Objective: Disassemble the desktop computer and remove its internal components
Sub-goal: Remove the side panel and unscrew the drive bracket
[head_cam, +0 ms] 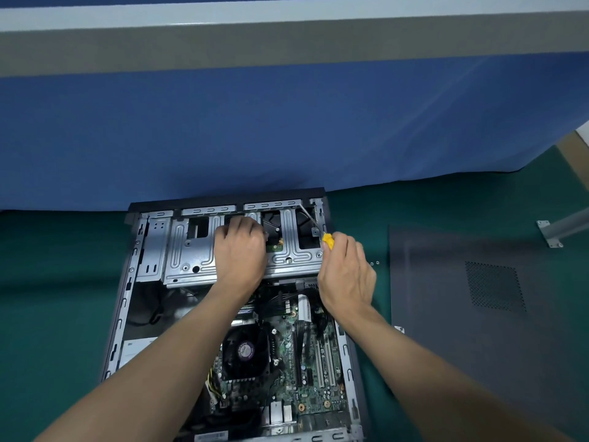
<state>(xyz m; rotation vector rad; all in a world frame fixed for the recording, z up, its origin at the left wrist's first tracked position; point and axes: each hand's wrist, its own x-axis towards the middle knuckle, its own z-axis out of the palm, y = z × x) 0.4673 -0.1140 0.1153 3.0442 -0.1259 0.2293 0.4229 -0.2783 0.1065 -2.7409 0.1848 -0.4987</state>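
The open computer case [119, 314] lay on the counter [47, 282]. The left hand [240, 247] curled its fingers down into the drive cage [191, 250], tips hidden, grip impossible to tell. The right hand [345, 275] gripped a yellow screwdriver [328, 241], its tip beyond the fingers at the cage's far corner

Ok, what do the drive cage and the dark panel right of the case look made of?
Drive cage: likely bare stamped sheet steel, silvery, with pressed ribs and punched holes. Dark panel: probably painted sheet metal, matte grey, with a perforated vent patch.
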